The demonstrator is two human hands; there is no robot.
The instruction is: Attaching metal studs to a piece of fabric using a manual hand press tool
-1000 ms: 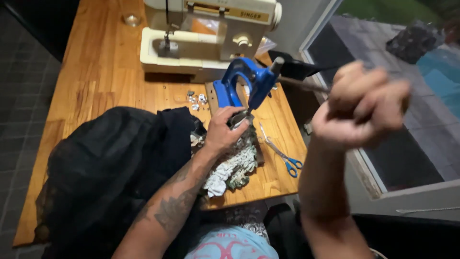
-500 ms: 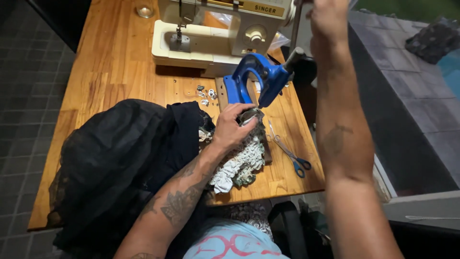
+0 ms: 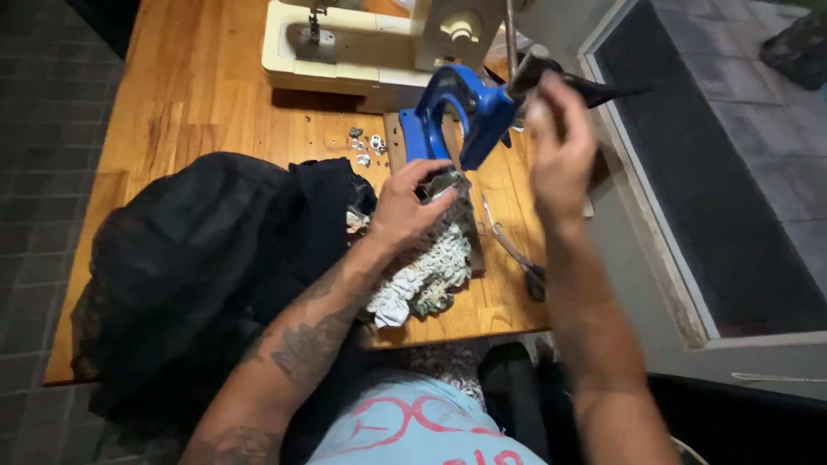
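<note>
Left hand (image 3: 412,207) pins ruffled grey-white fabric (image 3: 431,271) under the blue hand press (image 3: 461,112) at table centre; right hand (image 3: 556,142) closed around the press lever (image 3: 527,76) (blurred); keep fingers clear of the die; pull lever straight.

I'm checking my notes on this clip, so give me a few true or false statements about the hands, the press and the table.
1. The left hand holds ruffled fabric under the blue press. True.
2. The right hand rests flat on the table. False: it is raised at the press handle.
3. Scissors lie right of the fabric. True.
4. The sewing machine is black. False: cream.
</note>
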